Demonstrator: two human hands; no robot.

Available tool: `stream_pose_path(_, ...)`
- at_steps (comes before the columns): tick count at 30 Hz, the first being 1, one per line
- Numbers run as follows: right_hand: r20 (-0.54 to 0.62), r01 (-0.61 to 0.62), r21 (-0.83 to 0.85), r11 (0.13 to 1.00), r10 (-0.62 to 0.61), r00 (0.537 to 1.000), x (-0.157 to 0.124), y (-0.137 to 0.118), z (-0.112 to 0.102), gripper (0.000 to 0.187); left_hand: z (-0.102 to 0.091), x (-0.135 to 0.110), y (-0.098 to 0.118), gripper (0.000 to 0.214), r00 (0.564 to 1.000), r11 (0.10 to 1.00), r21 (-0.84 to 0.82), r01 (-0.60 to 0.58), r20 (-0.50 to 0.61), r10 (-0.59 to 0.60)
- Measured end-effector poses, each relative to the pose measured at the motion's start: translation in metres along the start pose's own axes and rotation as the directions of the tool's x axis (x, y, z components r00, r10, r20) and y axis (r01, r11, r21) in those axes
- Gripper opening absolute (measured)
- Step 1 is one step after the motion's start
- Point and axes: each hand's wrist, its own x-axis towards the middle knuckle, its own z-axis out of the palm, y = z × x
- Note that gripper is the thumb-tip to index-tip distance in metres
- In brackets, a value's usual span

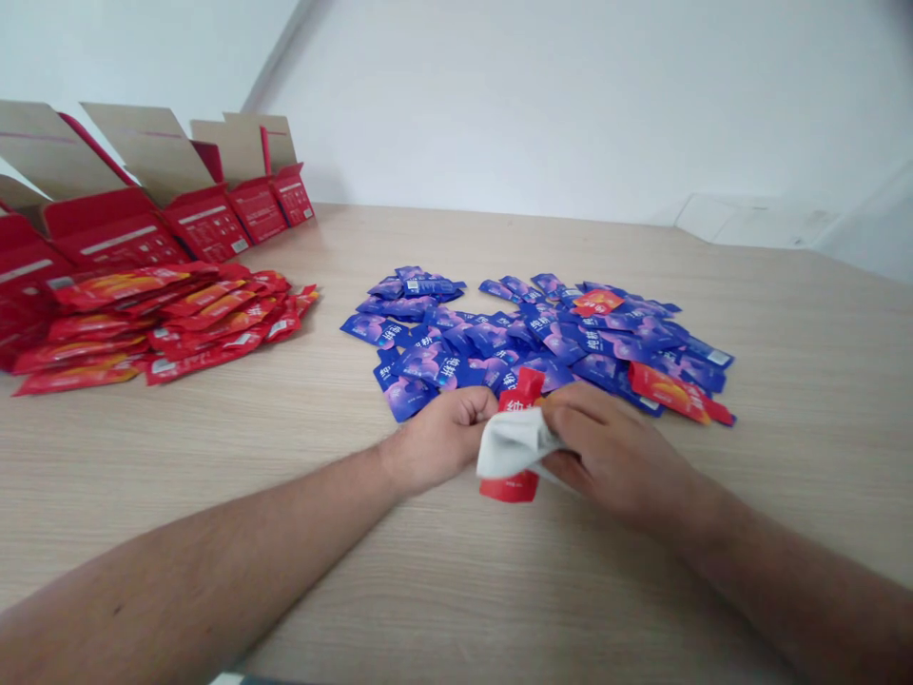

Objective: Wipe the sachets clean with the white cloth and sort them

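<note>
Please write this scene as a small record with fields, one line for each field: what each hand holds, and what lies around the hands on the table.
Left hand: grips a white cloth around a red sachet
Right hand: grips the same cloth from the other side
Beside the hands: loose pile of blue sachets
Far left: heap of red sachets, open red cardboard boxes
Surface: light wood-grain table
</note>
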Motion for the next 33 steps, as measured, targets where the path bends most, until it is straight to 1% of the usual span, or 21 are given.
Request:
stream_pose_path(2,-0.059,-0.131,-0.028,0.991,0.129,0.99,0.0,0.005,0.0,0.01,0.0,0.001,-0.001,0.029,1.0,1.0,-0.005,0.005,0.008,-0.005)
stream_pose_path(3,-0.066,-0.15,-0.03,0.988,0.148,0.987,0.0,0.005,0.0,0.01,0.0,0.001,-0.001,0.029,1.0,1.0,-0.011,0.007,0.007,-0.007)
stream_pose_path(4,-0.046,-0.126,-0.02,0.992,0.125,0.991,-0.001,0.004,0.001,0.01,0.0,0.001,-0.001,0.029,1.0,1.0,-0.018,0.008,-0.002,-0.008)
stream_pose_path(7,0.058,0.068,0.052,0.996,-0.071,0.996,-0.001,-0.003,0.001,0.004,-0.001,0.001,-0.001,0.031,1.0,1.0,-0.023,0.007,-0.023,-0.008)
stream_pose_path(8,0.07,0.092,0.063,0.994,-0.097,0.993,-0.001,-0.004,0.001,0.004,-0.001,0.0,0.0,0.031,1.0,1.0,-0.024,0.009,-0.022,-0.009)
stream_pose_path(9,0.06,0.072,0.054,0.996,-0.075,0.995,0.0,-0.004,0.001,0.004,-0.001,0.0,0.0,0.031,1.0,1.0,-0.023,0.009,-0.016,-0.01)
stream_pose_path(11,-0.005,-0.061,0.006,0.998,0.061,0.998,0.0,0.0,0.0,0.008,-0.001,0.0,0.001,0.031,1.0,1.0,-0.02,0.005,-0.002,-0.005)
stream_pose_path(13,-0.059,-0.172,-0.02,0.985,0.17,0.984,0.0,0.004,0.0,0.01,-0.001,0.001,0.001,0.031,1.0,1.0,-0.01,0.0,-0.006,0.0)
stream_pose_path(14,-0.058,-0.167,-0.014,0.986,0.166,0.984,0.001,0.005,0.0,0.01,-0.001,0.001,0.001,0.031,1.0,1.0,-0.008,-0.002,-0.018,0.002)
stream_pose_path(15,-0.032,-0.119,0.0,0.993,0.119,0.992,0.001,0.004,0.001,0.009,-0.001,0.001,0.001,0.032,1.0,1.0,-0.008,-0.002,-0.028,0.002)
stream_pose_path(17,0.037,0.021,0.029,0.999,-0.022,0.999,0.001,0.0,0.001,0.005,-0.001,0.001,0.0,0.033,0.999,1.0,-0.022,0.001,-0.038,-0.002)
stream_pose_path(18,0.056,0.064,0.033,0.997,-0.066,0.996,0.0,-0.001,0.001,0.004,-0.001,0.001,-0.001,0.033,0.999,0.999,-0.032,0.004,-0.032,-0.005)
stream_pose_path(19,0.052,0.065,0.026,0.998,-0.066,0.996,0.0,-0.001,0.001,0.004,-0.001,0.001,-0.001,0.033,1.0,0.999,-0.039,0.006,-0.022,-0.007)
stream_pose_path(20,0.029,0.022,0.008,1.0,-0.022,0.999,0.0,0.001,0.001,0.005,-0.001,0.001,-0.002,0.033,1.0,0.999,-0.042,0.006,-0.011,-0.006)
stream_pose_path(22,-0.043,-0.124,-0.027,0.992,0.123,0.992,0.0,0.005,0.0,0.009,-0.001,0.001,-0.001,0.032,1.0,0.999,-0.04,0.003,0.007,-0.002)
stream_pose_path(24,-0.069,-0.185,-0.032,0.982,0.183,0.981,0.0,0.007,0.0,0.011,0.0,0.001,0.0,0.031,1.0,1.0,-0.028,0.0,0.006,0.0)
stream_pose_path(25,-0.047,-0.16,-0.022,0.987,0.159,0.986,0.0,0.006,0.0,0.012,0.0,0.001,0.001,0.031,1.0,1.0,-0.031,0.005,-0.002,-0.005)
stream_pose_path(27,0.026,-0.036,0.02,0.999,0.036,0.999,0.0,0.001,0.001,0.01,0.001,0.0,0.003,0.032,0.999,0.999,-0.046,0.02,-0.024,-0.021)
stream_pose_path(29,0.073,0.046,0.051,0.998,-0.049,0.996,0.0,-0.002,0.002,0.008,0.001,-0.001,0.004,0.032,0.999,0.998,-0.058,0.027,-0.033,-0.029)
stream_pose_path(31,0.037,-0.01,0.032,0.999,0.009,0.999,0.0,-0.001,0.002,0.008,0.0,0.0,0.003,0.031,1.0,0.999,-0.04,0.02,-0.021,-0.021)
stream_pose_path(33,-0.026,-0.137,-0.002,0.991,0.137,0.99,0.0,0.005,0.001,0.01,-0.001,0.0,0.001,0.029,1.0,1.0,-0.011,0.01,-0.011,-0.01)
